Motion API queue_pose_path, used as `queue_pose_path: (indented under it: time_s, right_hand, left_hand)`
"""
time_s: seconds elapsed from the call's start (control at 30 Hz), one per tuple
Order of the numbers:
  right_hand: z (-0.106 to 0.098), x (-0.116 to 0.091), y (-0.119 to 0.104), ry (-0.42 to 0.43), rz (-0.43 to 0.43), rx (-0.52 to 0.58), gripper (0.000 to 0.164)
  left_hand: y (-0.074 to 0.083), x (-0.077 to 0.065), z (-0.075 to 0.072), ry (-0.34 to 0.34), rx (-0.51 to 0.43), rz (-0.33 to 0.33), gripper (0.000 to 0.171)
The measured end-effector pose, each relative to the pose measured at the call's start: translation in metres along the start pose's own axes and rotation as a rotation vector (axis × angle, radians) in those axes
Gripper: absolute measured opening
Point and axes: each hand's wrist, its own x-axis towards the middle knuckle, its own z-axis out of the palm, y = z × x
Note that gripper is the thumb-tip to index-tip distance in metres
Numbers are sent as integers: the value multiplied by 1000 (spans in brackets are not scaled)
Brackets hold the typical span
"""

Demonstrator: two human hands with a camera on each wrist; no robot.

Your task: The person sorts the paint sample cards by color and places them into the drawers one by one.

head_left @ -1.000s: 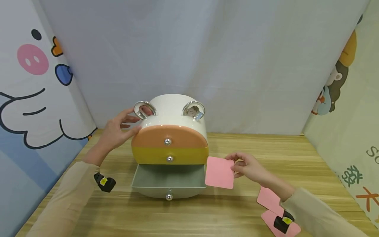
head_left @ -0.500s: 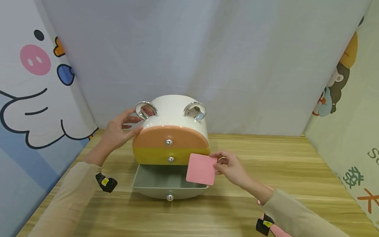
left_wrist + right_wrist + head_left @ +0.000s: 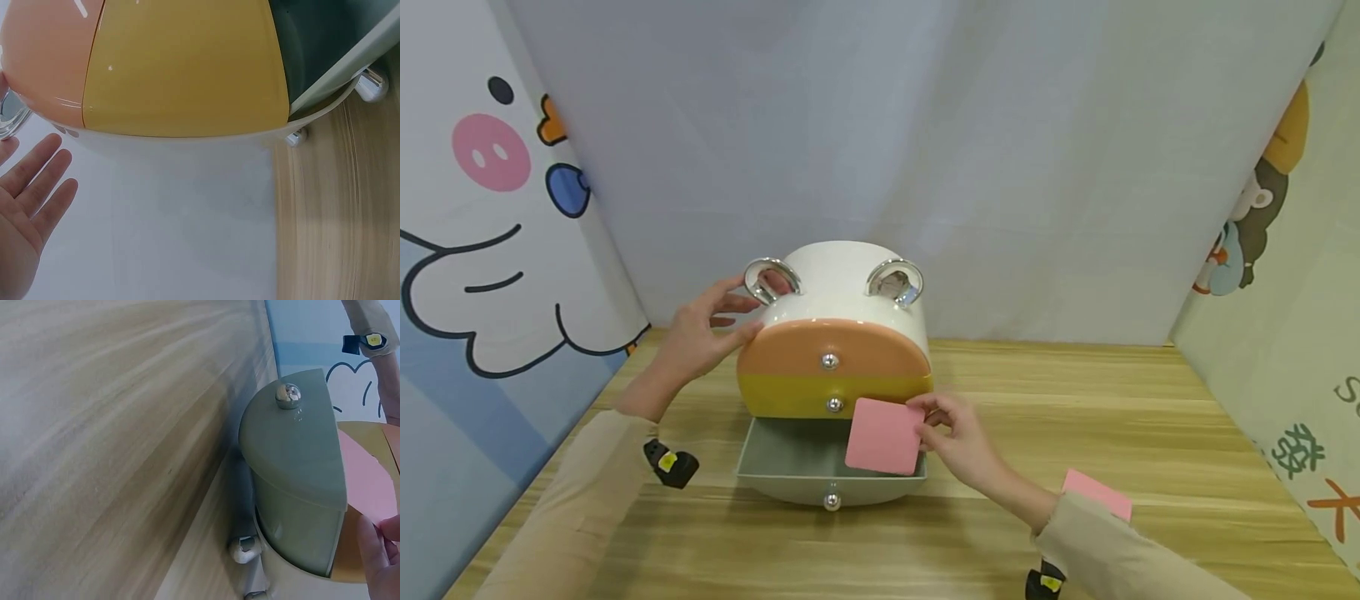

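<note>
A small rounded drawer box (image 3: 842, 275) has a white top, two chrome ear loops, an orange drawer, a yellow drawer and a pulled-out grey-green drawer (image 3: 797, 450) at the bottom. My right hand (image 3: 958, 442) pinches a pink square card (image 3: 882, 437) by its right edge, tilted above the right part of that drawer. In the right wrist view the card lies just behind the drawer's rim, with the thumb and fingers at its edge. At the box's upper left, my left hand (image 3: 703, 333) rests its thumb and fingertips by the ear loop; its fingers are spread in the left wrist view.
Another pink card (image 3: 1093, 492) lies on the wooden table (image 3: 1037, 367), partly covered by the right sleeve. A pale cloth (image 3: 1037, 167) hangs behind the box. Cartoon-printed panels (image 3: 490, 208) stand at both sides.
My right hand has carried the pink card leftward, from beside the box to over the pulled-out drawer. The left hand stays on the box. The right sleeve now covers more of the cards on the table.
</note>
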Motion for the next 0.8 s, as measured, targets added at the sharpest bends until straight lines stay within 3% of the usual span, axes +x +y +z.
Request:
queue_pose_path:
  time_s: [0.23, 0.6, 0.67, 0.8]
  right_hand:
    - [4, 0, 5, -22, 20, -22, 23]
    - [8, 0, -5, -57, -104, -324, 23]
    - [7, 1, 6, -57, -125, -341, 23]
    - [2, 1, 7, -60, -111, -320, 23]
  left_hand:
    - [0, 0, 0, 10, 12, 12, 56]
    - [0, -1, 0, 5, 2, 0, 56]
    - [0, 0, 0, 8, 8, 5, 56]
    - [0, 0, 0, 12, 7, 9, 56]
